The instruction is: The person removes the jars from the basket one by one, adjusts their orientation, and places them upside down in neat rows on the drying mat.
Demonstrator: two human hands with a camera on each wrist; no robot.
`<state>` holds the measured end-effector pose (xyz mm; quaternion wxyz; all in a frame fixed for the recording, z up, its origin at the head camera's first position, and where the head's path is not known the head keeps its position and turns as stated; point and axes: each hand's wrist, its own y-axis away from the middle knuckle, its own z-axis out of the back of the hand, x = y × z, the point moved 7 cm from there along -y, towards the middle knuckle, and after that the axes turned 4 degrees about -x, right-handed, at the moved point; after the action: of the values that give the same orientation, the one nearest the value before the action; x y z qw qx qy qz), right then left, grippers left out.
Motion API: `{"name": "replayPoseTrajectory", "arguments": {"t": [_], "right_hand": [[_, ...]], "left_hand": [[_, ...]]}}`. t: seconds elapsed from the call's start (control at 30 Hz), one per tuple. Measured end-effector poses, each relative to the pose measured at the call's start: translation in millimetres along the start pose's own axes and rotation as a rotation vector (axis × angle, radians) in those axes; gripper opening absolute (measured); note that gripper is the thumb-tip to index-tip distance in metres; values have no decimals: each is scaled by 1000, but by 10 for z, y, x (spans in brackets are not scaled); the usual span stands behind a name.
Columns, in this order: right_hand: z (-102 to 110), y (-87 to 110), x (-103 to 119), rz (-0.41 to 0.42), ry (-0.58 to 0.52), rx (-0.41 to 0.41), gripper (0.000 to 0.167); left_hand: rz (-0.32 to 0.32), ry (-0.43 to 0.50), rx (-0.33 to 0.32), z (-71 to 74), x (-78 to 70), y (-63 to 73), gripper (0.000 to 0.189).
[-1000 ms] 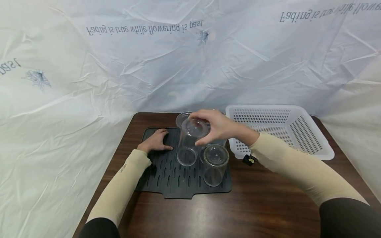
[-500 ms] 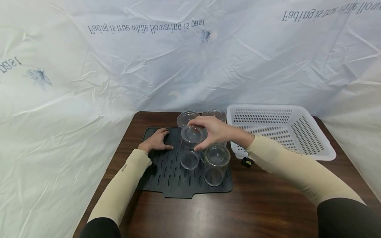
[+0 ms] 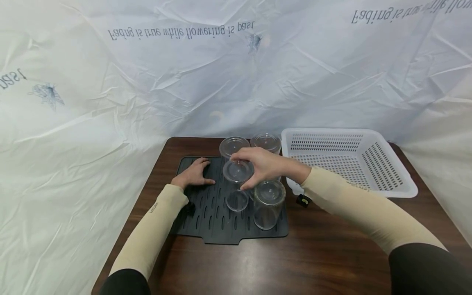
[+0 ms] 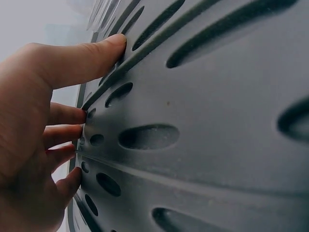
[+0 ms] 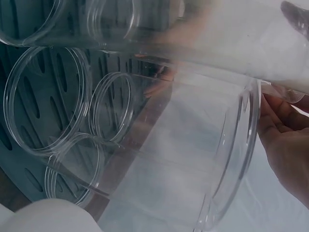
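Observation:
A clear cup stands bottom up over the black slotted drying mat, and my right hand grips it around the upper end, thumb on the near side. In the right wrist view, parts of my right hand show beyond a cup's clear wall. More clear cups are grouped around it, also bottom up: one at the back left, one at the back right, one at the front right. My left hand rests on the mat's left part, fingers spread, as the left wrist view confirms.
A white perforated plastic basket stands to the right of the mat, at the back of the dark brown wooden table. Behind the table hangs a white printed sheet. A small black device is at my right wrist.
My right hand has lowered the gripped cup and brought it slightly nearer, so the back cups show more fully. My left hand has stayed in place on the mat.

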<state>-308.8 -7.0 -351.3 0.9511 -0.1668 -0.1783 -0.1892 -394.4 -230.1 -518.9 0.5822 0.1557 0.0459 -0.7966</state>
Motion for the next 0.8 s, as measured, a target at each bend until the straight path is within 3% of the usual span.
{"name": "replayPoseTrajectory", "arguments": {"t": [0.37, 0.8], "right_hand": [[8, -50, 3, -11, 15, 63, 81], [-77, -81, -21, -32, -2, 140, 84]], "left_hand": [[-19, 12, -18, 47, 25, -7, 93], [-18, 14, -16, 1, 15, 12, 92]]}}
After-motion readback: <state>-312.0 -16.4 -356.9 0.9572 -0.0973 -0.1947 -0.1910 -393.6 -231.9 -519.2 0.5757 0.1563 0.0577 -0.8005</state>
